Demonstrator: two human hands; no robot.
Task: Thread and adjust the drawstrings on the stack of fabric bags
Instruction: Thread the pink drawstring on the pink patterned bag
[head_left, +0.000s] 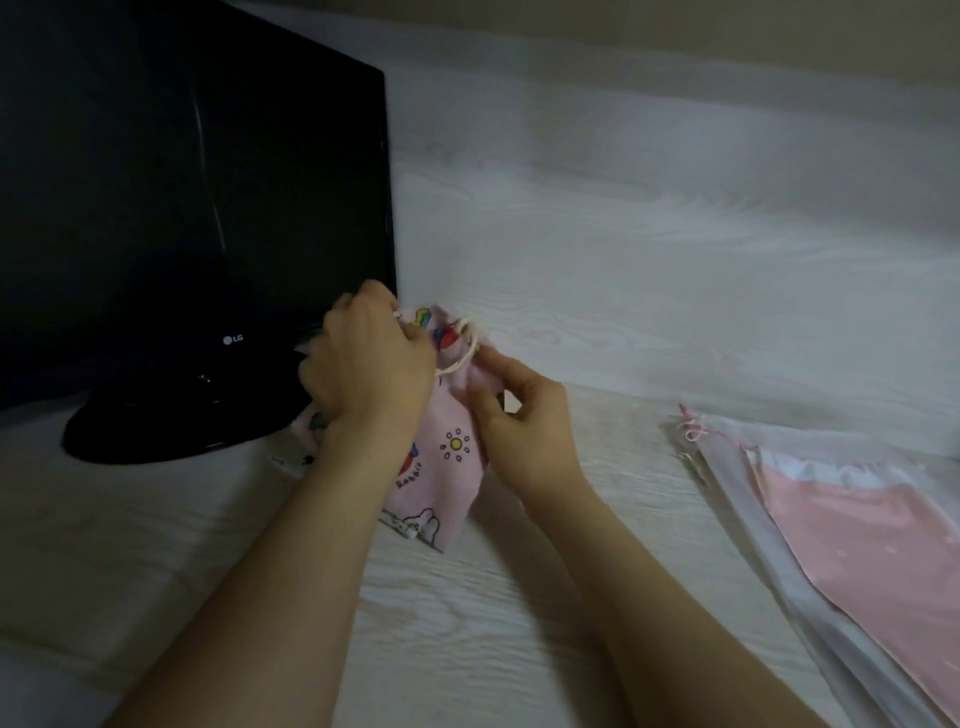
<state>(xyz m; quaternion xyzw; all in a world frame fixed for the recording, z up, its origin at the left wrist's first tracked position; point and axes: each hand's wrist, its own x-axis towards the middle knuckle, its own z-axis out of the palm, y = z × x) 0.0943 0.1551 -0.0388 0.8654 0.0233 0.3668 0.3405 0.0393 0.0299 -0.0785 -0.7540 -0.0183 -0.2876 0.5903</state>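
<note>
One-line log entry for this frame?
left hand: grips printed bag top | right hand: pinches it beside cream drawstring | bag stack: lies at right

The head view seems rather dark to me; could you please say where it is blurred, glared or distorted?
Head view: dim, flat light with no hard shadows; in the head view the left hand and right hand on the printed bag are motion-blurred; a faint glare streak crosses the black monitor, whose edge bows from the wide-angle lens.
</note>
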